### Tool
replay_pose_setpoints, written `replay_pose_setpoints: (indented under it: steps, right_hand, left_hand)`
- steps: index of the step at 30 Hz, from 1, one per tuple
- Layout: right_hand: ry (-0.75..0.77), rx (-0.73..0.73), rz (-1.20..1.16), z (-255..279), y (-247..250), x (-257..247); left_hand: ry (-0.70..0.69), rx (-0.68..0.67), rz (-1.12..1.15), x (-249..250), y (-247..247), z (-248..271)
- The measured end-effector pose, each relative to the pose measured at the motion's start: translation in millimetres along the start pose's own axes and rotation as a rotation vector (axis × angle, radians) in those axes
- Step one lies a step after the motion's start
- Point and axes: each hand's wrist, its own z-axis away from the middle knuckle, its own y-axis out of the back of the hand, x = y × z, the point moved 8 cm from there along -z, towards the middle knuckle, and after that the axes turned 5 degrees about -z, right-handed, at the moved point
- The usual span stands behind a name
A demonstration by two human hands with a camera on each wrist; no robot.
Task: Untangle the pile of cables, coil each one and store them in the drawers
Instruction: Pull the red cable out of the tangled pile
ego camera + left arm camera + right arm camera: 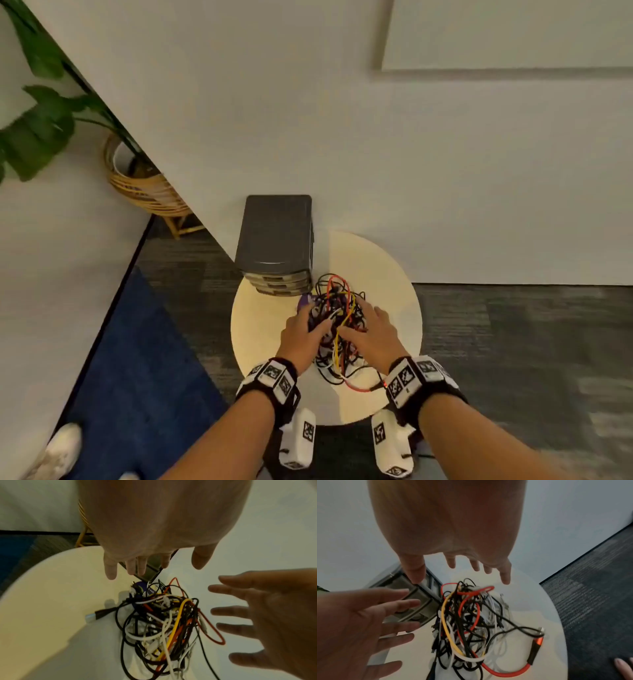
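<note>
both hands flank the pile (337, 329) — the left hand (303, 334) on its left side, the right hand (371, 330) on its right, palms turned in toward each other. the wrist views show all fingers spread and straight, gripping nothing; whether any fingertip touches a cable cannot be told. the tangle lies directly between the palms, its long axis running away from the person, with a red cable (358, 387) trailing out at the near end. neither hand looks nearer, so a two-sided scoop or a pick at a loose end seems likely. beyond the pile, on the table (260, 337) — the drawers (275, 240), all closed, just past the left fingertips.
</note>
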Motion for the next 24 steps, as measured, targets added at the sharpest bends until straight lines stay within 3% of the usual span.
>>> replay_pose_setpoints:
  steps: [4, 8, 13, 17, 20, 24]
  right_hand:
    - [0.020, -0.010, -0.151, -33, -23, 25]
    - [-0.029, 0.013, -0.079, -49, -23, 34]
    - [0.092, -0.005, -0.076, -67, -27, 45]
    - [0.205, -0.118, -0.187, -47, -18, 35]
    - [0.166, -0.198, -0.325, -26, -1, 45]
    - [0.124, -0.122, -0.326, -14, 20, 64]
  left_hand:
    - [0.010, -0.069, 0.036, -10, -32, -24]
    - [-0.010, -0.024, 0.155, -15, -38, -38]
    - [-0.079, -0.056, 0.180, -5, -41, -38]
    - [-0.104, -0.076, 0.170, -8, -43, -35]
    - [-0.107, -0.095, 0.115, -9, -48, -22]
    - [-0.151, -0.052, -0.006, -5, -50, -8]
